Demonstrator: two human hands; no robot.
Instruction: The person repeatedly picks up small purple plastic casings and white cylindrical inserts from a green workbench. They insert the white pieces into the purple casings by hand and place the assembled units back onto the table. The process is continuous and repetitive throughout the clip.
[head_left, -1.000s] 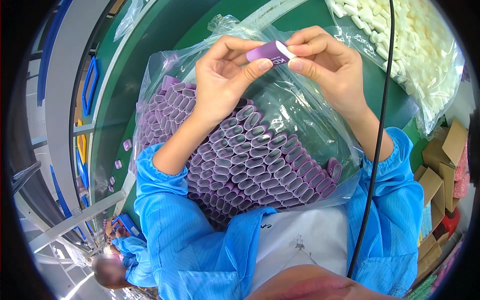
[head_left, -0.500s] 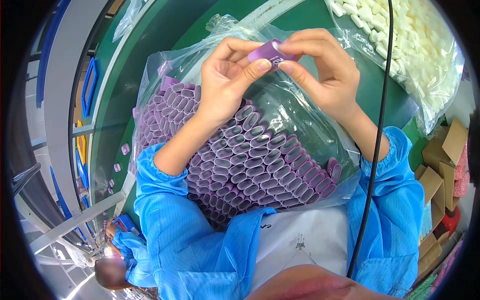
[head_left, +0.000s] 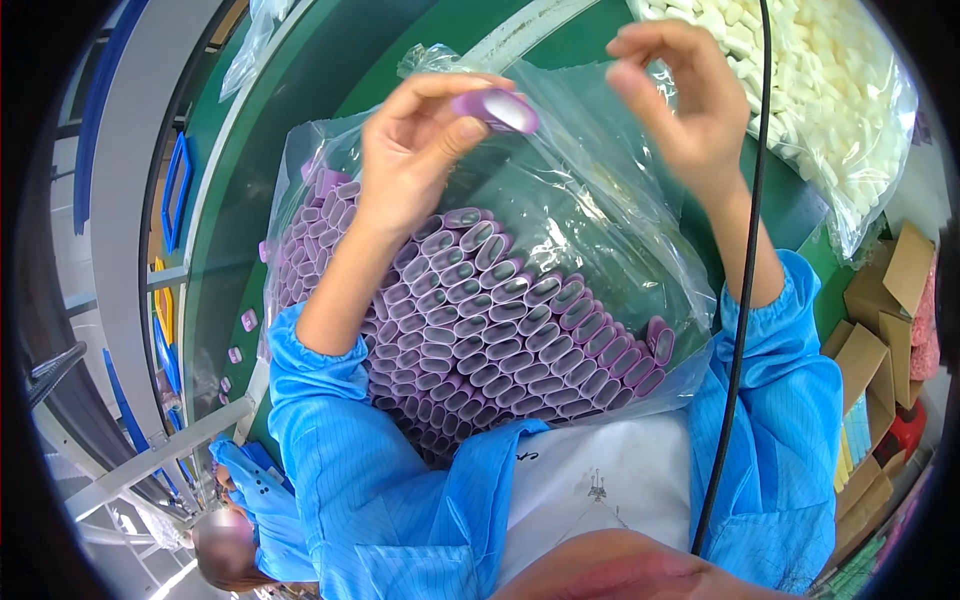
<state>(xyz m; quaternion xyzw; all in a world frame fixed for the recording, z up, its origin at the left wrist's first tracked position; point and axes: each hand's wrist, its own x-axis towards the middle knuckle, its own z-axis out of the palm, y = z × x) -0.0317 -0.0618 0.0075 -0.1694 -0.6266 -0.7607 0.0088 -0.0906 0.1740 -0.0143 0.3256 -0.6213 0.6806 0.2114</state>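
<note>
My left hand (head_left: pixel 405 155) pinches a short purple oval tube (head_left: pixel 462 104) between thumb and fingers. White shows in the tube's end, which points to the right. My right hand (head_left: pixel 695 110) is raised apart from it, thumb and fingers spread, with nothing visible between them. Beyond that hand lies a clear bag of small white pieces (head_left: pixel 800 95). Below both hands, many open purple oval tubes (head_left: pixel 500 335) stand packed together in a large clear plastic bag (head_left: pixel 615 215) close to my body. My left forearm crosses above part of them.
A black cable (head_left: pixel 741 330) hangs in front of my right arm. Cardboard boxes (head_left: pixel 858 365) stand at the right. The green work surface (head_left: pixel 365 60) curves behind the bags, with loose purple pieces (head_left: pixel 249 320) at the left. A co-worker in blue (head_left: pixel 270 520) is at lower left.
My right hand has let go of the purple tube and moved right toward the white pieces. My left hand has shifted slightly left with the tube, whose white-filled end now shows.
</note>
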